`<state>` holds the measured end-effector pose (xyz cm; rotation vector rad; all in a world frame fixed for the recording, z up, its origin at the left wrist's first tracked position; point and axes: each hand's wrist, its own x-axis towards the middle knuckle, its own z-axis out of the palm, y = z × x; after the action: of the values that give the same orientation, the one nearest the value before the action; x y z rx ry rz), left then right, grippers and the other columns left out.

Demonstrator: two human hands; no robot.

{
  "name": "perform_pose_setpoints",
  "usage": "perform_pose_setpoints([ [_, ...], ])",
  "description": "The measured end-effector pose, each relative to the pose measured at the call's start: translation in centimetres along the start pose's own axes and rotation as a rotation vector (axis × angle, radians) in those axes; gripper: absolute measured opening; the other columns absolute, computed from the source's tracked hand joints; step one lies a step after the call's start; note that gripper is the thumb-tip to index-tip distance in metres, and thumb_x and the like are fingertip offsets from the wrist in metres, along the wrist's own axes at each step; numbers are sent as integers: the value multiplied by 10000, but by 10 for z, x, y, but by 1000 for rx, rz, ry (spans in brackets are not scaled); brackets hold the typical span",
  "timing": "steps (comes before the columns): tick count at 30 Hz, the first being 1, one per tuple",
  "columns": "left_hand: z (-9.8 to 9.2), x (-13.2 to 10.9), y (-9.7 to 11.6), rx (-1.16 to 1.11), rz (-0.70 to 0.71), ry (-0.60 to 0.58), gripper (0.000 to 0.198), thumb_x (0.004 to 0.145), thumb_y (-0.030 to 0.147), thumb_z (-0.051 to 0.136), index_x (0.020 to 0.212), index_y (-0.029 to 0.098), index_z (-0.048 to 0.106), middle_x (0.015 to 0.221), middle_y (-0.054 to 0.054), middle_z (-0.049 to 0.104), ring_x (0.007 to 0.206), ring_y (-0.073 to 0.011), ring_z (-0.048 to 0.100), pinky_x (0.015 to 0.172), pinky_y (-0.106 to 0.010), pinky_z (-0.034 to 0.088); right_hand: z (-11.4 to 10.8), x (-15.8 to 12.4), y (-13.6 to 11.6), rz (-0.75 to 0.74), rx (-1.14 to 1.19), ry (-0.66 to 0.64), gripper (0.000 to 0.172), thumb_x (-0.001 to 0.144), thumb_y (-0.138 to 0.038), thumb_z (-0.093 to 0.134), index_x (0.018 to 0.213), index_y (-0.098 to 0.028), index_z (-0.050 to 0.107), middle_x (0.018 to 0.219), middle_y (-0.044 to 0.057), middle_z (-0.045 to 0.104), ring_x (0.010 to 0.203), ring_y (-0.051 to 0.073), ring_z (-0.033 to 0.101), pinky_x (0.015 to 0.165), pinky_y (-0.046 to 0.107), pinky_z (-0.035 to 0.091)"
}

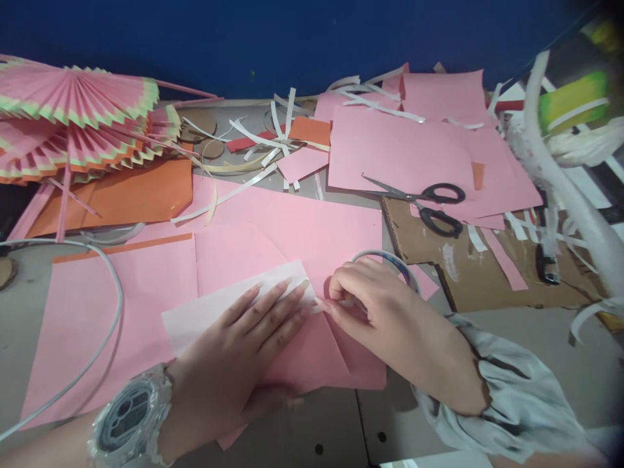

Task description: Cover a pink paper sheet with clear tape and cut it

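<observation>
A blue wall (pixel 302 42) rises beyond the grip. A grey surface (pixel 517 351) spreads beneath and right of it, with a dark seam (pixel 361 419) and two dark spots (pixel 319 448) on the near side. Light is soft.

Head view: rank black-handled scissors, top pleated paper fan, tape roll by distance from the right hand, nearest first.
1. Tape roll: just beyond the right hand, partly hidden by it.
2. Black-handled scissors: farther back, rightward.
3. Top pleated paper fan: far back, left side.
</observation>
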<state>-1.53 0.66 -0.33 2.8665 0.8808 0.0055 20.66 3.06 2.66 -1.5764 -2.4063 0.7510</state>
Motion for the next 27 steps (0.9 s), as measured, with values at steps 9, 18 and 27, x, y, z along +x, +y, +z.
perform_pose_setpoints([
  [9, -5, 16, 1, 7, -6, -26, 751, 858, 638, 304, 1401, 118, 309, 1491, -107, 253, 1353, -284, 232, 1116, -424, 90, -6, -5, 0, 41, -153, 56, 135, 831, -167, 506, 704, -203, 477, 736, -20, 551, 755, 163, 478, 711, 317, 297],
  [18, -6, 14, -3, 26, 40, -19, 874, 804, 704, 319, 1407, 72, 276, 1494, -146, 223, 1355, -318, 206, 1105, -454, 90, -4, -5, 5, 57, -147, 49, 117, 838, -181, 500, 722, -198, 501, 761, 8, 566, 791, 175, 506, 731, 316, 320],
  [27, -6, 13, -4, -4, 53, -52, 913, 735, 780, 307, 1446, 223, 175, 1499, -108, 232, 1361, -298, 207, 1091, -438, 71, -4, -3, 8, 95, -100, 28, 152, 808, -191, 561, 694, -206, 463, 732, -14, 554, 768, 162, 485, 723, 300, 313],
])
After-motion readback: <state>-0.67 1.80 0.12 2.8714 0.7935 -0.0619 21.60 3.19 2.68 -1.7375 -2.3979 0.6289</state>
